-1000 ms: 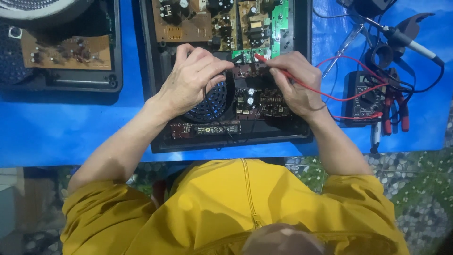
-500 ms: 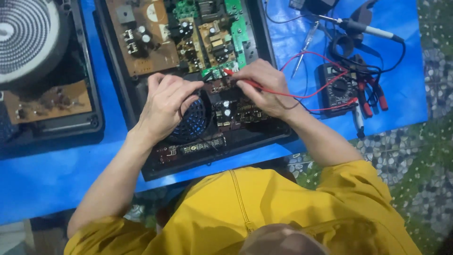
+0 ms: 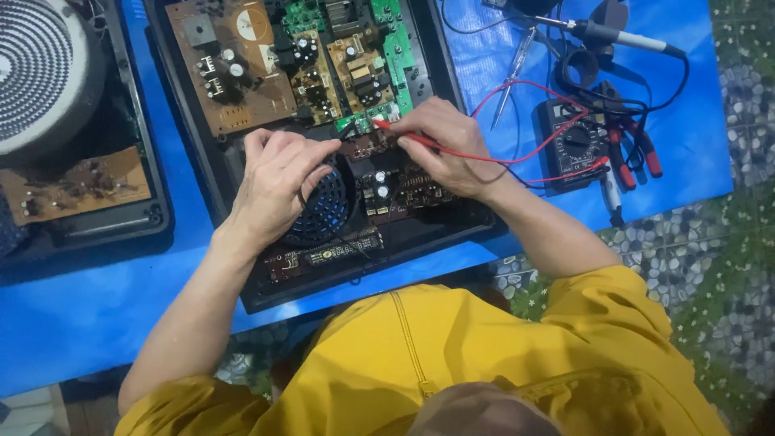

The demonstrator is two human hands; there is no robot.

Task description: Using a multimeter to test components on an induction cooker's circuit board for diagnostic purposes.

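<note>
In the head view, the left hand [image 3: 278,182] rested curled over the black fan grille [image 3: 323,211] at frame centre. The right hand [image 3: 448,145] pinched a red probe [image 3: 404,133] against the dark circuit board [image 3: 387,173]; the multimeter [image 3: 575,145] lay at upper right on the blue surface [image 3: 81,323].

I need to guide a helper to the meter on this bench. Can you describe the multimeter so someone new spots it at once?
Start at the blue table cover and look just right of the big opened black appliance case. The multimeter lies flat there, near the right hand. It is the dark slab with a round dial, red leads running from it, unlike the red-handled pliers beside it.
</note>
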